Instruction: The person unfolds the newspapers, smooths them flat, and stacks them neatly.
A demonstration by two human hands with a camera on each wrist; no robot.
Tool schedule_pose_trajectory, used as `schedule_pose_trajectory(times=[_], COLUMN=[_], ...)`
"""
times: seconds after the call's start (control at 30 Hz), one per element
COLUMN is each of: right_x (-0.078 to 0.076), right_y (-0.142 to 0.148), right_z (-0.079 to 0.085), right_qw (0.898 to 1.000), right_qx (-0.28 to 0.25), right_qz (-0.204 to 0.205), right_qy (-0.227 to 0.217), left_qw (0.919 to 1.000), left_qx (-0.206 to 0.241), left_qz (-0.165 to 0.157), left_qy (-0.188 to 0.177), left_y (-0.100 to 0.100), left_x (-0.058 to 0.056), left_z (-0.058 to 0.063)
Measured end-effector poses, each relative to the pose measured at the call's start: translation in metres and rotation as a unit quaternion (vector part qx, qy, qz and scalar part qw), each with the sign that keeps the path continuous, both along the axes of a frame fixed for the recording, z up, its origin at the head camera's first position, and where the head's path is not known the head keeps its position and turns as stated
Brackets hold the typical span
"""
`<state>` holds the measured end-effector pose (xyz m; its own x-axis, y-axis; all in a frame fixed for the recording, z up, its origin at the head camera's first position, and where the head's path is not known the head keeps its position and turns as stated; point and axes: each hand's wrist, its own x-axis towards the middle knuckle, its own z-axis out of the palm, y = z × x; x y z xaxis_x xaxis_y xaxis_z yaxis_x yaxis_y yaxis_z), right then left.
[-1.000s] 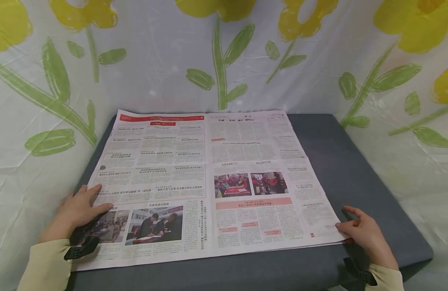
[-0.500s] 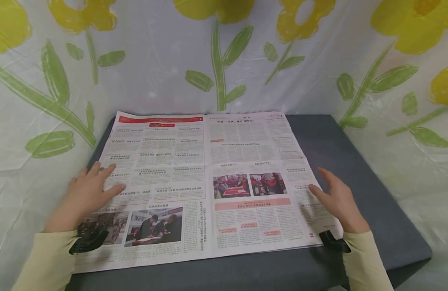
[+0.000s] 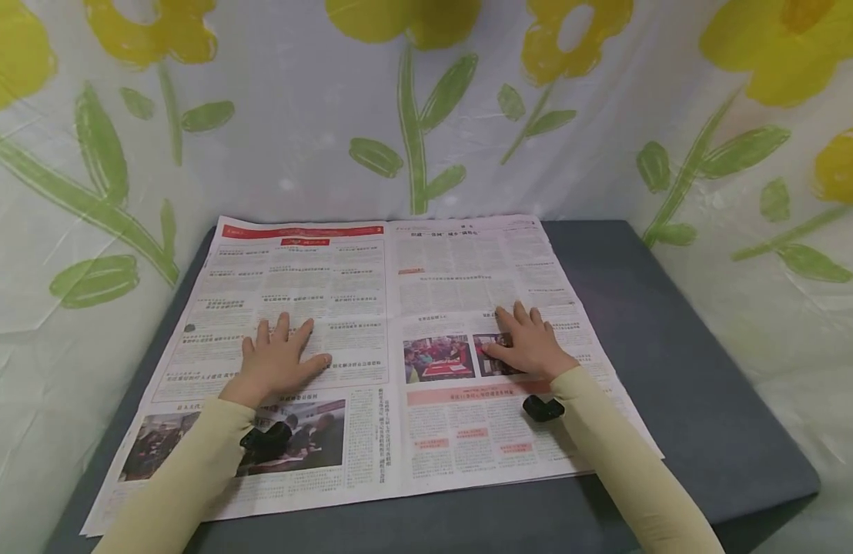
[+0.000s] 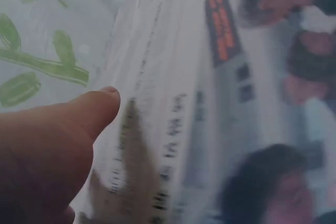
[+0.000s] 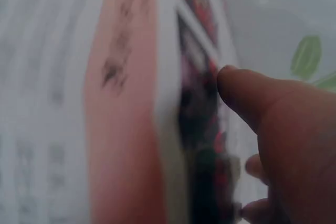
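A newspaper lies spread flat, its print upside down in the head view and a centre fold between the two pages. My left hand is over the left page with fingers spread, just above a photo of people. On the right page, my right hand lies with spread fingers across the right one of two photos and covers part of it. In the left wrist view the thumb stretches over printed text. The right wrist view has the right thumb at the dark photo beside a pink banner.
The newspaper rests on a table with a dark grey cover, which shows along the right and front. A white curtain with yellow flowers and green leaves surrounds the back and sides. Black wrist cameras sit on both wrists.
Both hands have left the newspaper's outer edges and moved inward over its pages, the right one also farther from the body. The newspaper lies much as before.
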<state>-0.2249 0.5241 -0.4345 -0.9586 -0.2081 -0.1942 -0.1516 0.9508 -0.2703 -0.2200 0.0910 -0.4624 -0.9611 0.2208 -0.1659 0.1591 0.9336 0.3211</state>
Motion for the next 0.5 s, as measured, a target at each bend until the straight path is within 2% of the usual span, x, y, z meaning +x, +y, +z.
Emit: schedule_pose_trajectory(times=[0.17, 0.5], right_x=[0.000, -0.002], right_y=[0.003, 0.005], right_z=[-0.006, -0.007], right_qw=[1.000, 0.999], right_qx=[0.020, 0.029], right_qz=[0.003, -0.008], right_qy=[-0.016, -0.013], left_qw=[0.9997, 0.9995], left_qx=[0.003, 0.017], left_qz=[0.019, 0.025], left_qy=[-0.013, -0.011], left_y=[0.001, 0.002], left_x=[0.003, 0.004], left_z=[-0.011, -0.013])
